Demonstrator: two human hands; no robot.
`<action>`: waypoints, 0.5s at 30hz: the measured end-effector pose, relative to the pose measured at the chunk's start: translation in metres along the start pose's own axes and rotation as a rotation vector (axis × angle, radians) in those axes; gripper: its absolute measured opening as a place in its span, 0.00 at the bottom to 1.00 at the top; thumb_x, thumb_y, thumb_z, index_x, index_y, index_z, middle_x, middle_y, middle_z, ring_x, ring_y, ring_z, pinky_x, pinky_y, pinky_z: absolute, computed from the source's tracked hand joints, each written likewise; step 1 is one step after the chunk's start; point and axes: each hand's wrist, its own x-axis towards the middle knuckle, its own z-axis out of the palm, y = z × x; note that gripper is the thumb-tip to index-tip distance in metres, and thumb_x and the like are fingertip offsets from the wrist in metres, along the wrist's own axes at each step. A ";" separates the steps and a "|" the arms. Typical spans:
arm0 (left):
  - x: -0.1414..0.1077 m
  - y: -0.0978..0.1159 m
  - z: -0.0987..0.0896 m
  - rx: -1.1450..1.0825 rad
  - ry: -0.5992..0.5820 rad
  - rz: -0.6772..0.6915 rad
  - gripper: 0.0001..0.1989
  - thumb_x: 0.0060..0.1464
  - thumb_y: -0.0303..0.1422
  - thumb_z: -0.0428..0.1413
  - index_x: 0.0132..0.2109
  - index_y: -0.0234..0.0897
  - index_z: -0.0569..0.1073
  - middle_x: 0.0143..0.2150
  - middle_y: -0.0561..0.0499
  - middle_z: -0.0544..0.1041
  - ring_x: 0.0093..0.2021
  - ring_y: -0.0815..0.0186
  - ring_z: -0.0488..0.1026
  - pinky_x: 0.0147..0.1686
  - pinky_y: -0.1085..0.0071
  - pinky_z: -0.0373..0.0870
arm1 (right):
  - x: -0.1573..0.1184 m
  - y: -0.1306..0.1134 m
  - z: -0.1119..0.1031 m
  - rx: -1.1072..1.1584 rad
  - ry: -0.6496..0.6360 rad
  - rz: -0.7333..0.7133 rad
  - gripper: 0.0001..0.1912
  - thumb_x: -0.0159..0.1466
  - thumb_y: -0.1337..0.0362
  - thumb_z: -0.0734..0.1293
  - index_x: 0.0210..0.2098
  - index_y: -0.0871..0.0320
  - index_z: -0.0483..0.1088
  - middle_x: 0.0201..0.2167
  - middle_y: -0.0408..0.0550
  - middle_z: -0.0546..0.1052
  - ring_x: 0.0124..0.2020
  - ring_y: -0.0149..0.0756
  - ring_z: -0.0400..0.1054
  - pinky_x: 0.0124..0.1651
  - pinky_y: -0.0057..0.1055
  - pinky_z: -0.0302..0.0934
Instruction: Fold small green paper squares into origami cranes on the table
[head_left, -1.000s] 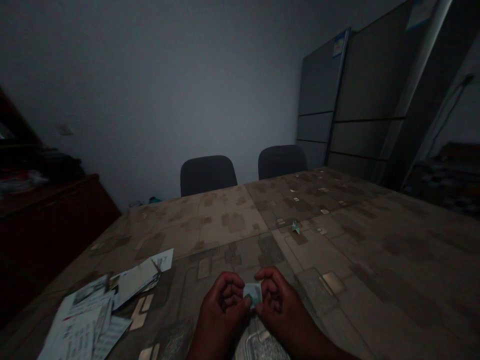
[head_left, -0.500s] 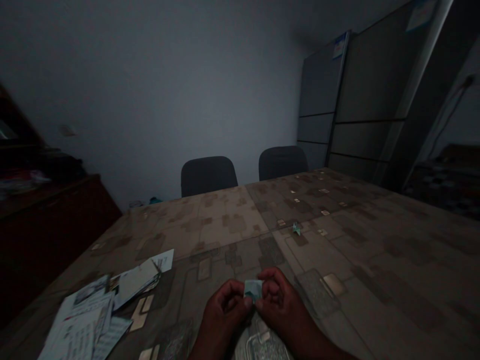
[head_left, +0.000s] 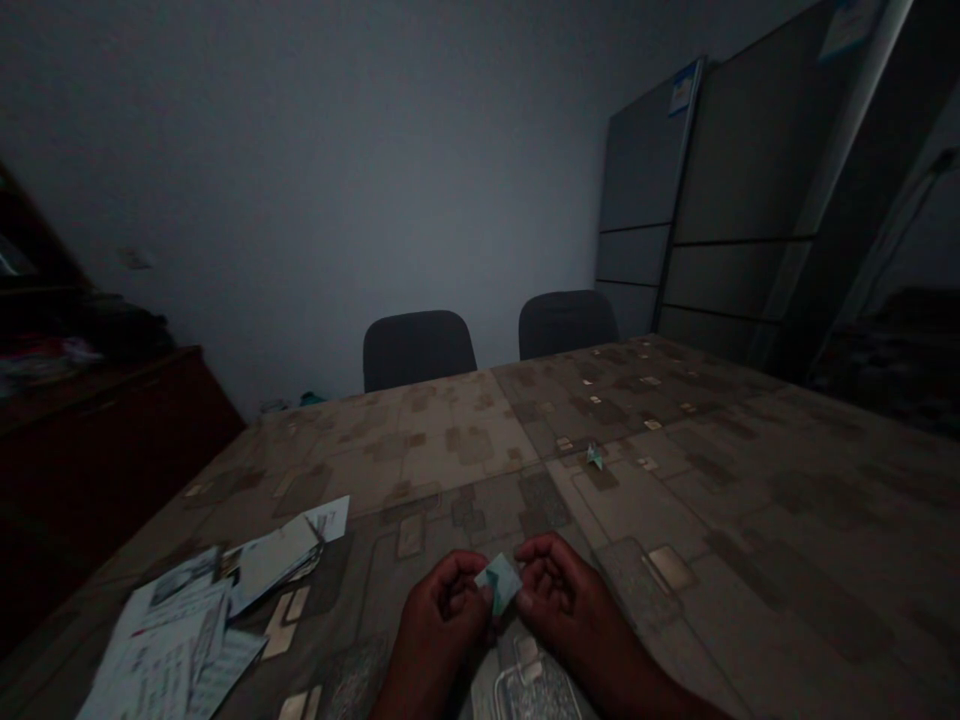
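Low in the middle of the view, a small folded piece of pale green paper (head_left: 501, 582) is held just above the table, turned so that it looks like a diamond. My left hand (head_left: 444, 612) pinches its left side between thumb and curled fingers. At its right corner is my right hand (head_left: 564, 595), with the thumb and bent fingers closed at the edge and the index finger arched above. Farther off on the table stands a small folded green paper figure (head_left: 594, 457) with pointed tips.
A loose pile of printed papers and cards (head_left: 172, 630) lies on the table's left side. The table (head_left: 750, 580) has a patterned cover. Two dark chairs (head_left: 420, 350) stand along its far edge. A reddish-brown cabinet (head_left: 150, 430) is at left, tall sliding panels (head_left: 735, 200) at right.
The held paper has turned from a squarish position to a diamond, with a darker green fold showing on its left. My right thumb has shifted slightly right, away from the left thumb.
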 end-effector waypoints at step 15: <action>-0.012 0.015 0.018 0.051 0.049 -0.013 0.09 0.39 0.29 0.65 0.30 0.33 0.74 0.15 0.60 0.70 0.15 0.71 0.71 0.18 0.78 0.65 | 0.001 0.004 -0.002 -0.047 -0.039 0.009 0.13 0.56 0.69 0.67 0.41 0.57 0.65 0.29 0.40 0.67 0.28 0.31 0.62 0.30 0.28 0.57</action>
